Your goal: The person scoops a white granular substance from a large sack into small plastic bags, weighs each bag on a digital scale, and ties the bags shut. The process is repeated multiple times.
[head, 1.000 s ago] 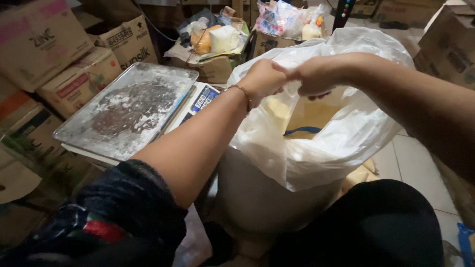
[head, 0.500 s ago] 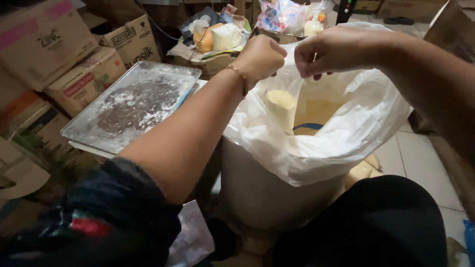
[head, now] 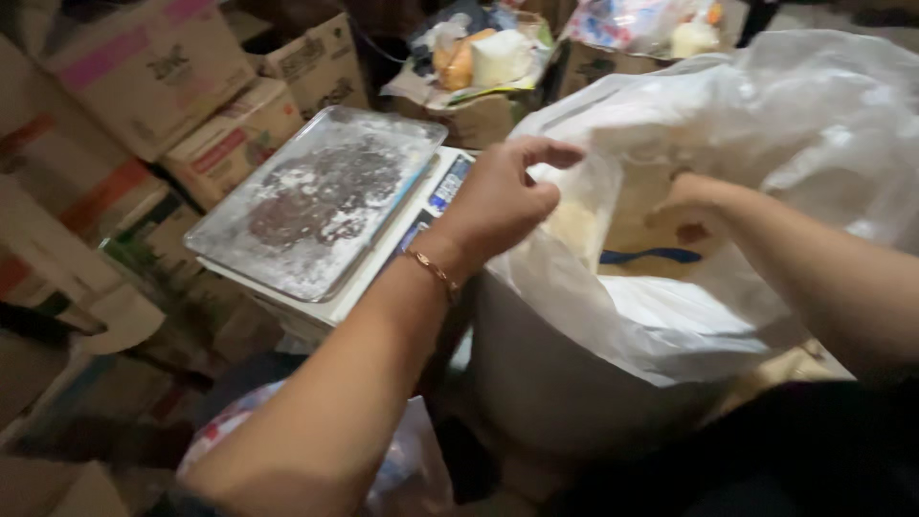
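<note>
Left hand (head: 498,206) pinches rim of clear plastic liner bag (head: 766,144), holding mouth open so right hand (head: 694,196) gets inside, fingers hidden behind plastic, can't tell grip. Bag sits in white bucket (head: 555,383), right beside flour-dusted scale tray (head: 316,196).

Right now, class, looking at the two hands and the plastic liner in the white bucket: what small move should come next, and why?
Probably the right hand should close on the blue scoop handle. It is already reaching inside the plastic liner, seen through the film, close above the handle, while the left hand pinches the liner's near edge open over the white bucket. Whether the fingers touch the handle cannot be told.
</note>
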